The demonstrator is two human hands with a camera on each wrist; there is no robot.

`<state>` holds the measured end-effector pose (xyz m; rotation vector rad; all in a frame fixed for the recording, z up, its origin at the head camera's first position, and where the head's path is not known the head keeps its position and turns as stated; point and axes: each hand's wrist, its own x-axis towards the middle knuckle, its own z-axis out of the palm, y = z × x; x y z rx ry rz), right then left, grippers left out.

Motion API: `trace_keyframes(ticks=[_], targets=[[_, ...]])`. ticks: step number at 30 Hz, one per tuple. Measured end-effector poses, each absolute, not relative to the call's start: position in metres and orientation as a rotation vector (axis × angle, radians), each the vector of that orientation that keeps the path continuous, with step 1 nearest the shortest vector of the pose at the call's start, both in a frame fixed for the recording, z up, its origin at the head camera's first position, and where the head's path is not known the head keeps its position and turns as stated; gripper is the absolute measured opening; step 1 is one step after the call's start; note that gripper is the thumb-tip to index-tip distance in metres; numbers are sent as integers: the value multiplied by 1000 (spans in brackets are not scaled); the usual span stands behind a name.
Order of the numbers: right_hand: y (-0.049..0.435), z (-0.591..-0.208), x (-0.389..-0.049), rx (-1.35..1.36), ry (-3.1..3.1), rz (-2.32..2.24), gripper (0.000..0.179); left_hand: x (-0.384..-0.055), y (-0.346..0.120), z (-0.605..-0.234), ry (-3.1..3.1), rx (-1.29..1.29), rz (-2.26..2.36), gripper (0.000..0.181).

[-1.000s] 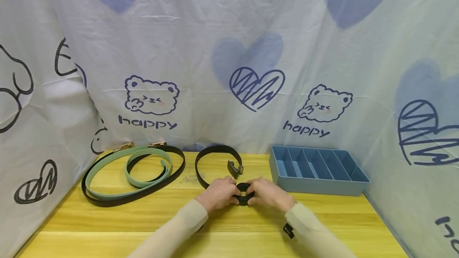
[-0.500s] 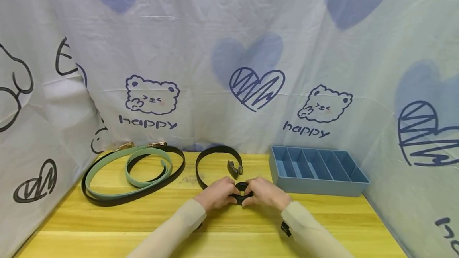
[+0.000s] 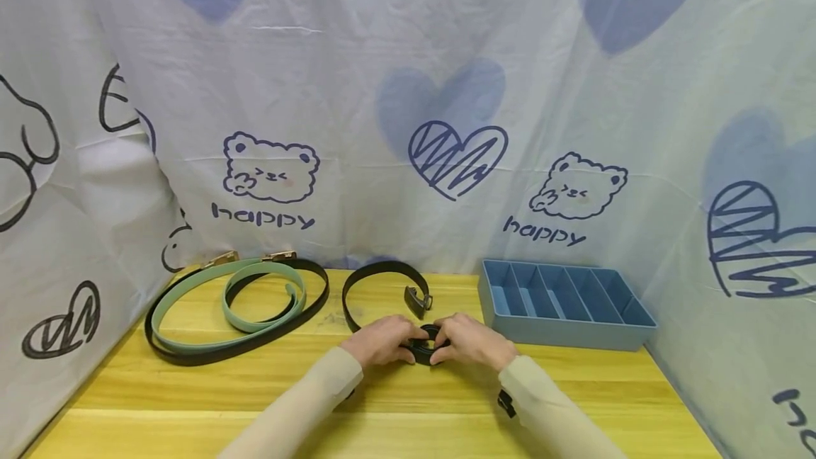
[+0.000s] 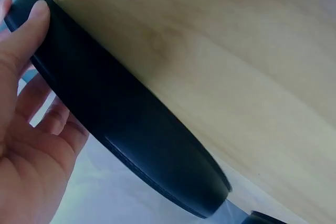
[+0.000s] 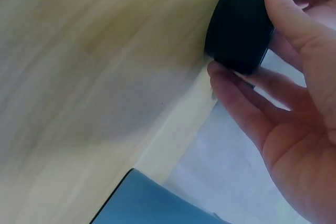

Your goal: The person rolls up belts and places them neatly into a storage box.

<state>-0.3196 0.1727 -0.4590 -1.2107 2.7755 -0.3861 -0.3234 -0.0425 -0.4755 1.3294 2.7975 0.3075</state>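
Note:
A black belt lies on the wooden table, part of it wound into a small coil (image 3: pixel 422 357) between both hands. Its loose length (image 3: pixel 387 266) arcs behind the left hand to a dark buckle (image 3: pixel 417 301). My left hand (image 3: pixel 382 340) pinches the coil's left side, and in the left wrist view the thumb lies on the strap (image 4: pixel 115 98). On the opposite side, my right hand (image 3: pixel 474 341) holds the coil between thumb and fingers. The right wrist view shows its thumb against the black coil (image 5: pixel 239 27), fingers around the lower edge. Part of the winding is hidden by the fingers.
To the left lie a green belt (image 3: pixel 232 321) and another black belt (image 3: pixel 210 357), loosely looped together, with gold buckles (image 3: pixel 279 256) at the back. A blue divided box (image 3: pixel 567 331) stands at back right. A printed curtain (image 3: pixel 357 197) hangs behind the table.
Both hands have shifted slightly left with the coil. The belt's loose loop bulges a little further left, while its buckle stays about where it was.

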Motion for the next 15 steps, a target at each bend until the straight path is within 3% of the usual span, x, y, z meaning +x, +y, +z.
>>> trace_keyframes(ticks=[8,15], targets=[[171,-459,-315,-1204,2801,-351,13,-325,-35,-475,2836,1329,292,21],[160,-462,-301,-1186,2929,-306,9,-324,-29,-479,2924,1256,368,22]])
